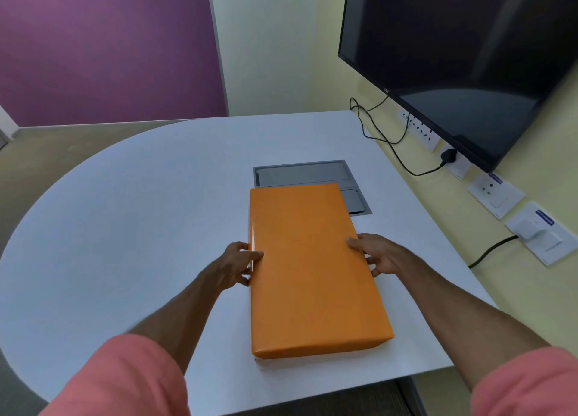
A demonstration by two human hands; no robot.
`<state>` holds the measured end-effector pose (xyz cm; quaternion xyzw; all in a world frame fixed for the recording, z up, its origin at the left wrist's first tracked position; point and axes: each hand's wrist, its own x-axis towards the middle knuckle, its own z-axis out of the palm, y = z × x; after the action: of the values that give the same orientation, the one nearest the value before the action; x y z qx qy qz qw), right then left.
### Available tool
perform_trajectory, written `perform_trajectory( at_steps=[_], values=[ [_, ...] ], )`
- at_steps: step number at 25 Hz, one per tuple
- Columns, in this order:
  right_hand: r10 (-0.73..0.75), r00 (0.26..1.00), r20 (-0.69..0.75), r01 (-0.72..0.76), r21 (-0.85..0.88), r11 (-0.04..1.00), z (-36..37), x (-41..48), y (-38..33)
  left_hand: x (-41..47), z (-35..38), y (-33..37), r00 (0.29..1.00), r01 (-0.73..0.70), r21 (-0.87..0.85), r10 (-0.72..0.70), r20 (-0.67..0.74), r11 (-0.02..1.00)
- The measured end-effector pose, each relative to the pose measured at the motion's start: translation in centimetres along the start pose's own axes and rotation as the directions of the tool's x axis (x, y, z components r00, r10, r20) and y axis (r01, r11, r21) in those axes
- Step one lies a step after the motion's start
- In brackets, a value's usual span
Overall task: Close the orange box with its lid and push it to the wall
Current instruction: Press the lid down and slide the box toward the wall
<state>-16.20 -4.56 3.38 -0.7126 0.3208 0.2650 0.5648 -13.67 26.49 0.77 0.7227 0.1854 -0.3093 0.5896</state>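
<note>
An orange box point(309, 268) lies flat on the white table point(140, 202), long side pointing away from me, with its orange lid covering the top. My left hand point(239, 265) grips the box's left edge, thumb on top and fingers down the side. On the right edge, my right hand point(377, 254) holds it the same way. The box's far end overlaps a grey panel. The yellow wall point(406, 171) runs along the table's right side, a short gap from the box.
A grey cable-port panel point(303, 174) is set into the table just beyond the box. A dark screen point(463, 55) hangs on the right wall above sockets point(497, 193) and black cables point(384, 137). A purple wall stands at the far left.
</note>
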Motion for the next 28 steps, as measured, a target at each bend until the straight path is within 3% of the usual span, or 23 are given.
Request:
perform_trajectory(
  at_steps=[18,28],
  values=[
    [-0.059,0.989,-0.133,0.052,-0.059,0.997,-23.5,1.1,5.2,0.6,25.3,4.5,0.998,-0.009,-0.025,0.011,0.055,1.0],
    [-0.087,0.985,-0.147,0.091,0.022,0.996,-30.1,2.5,7.5,0.8,33.1,5.4,0.999,0.005,-0.003,-0.005,0.04,1.0]
  ],
)
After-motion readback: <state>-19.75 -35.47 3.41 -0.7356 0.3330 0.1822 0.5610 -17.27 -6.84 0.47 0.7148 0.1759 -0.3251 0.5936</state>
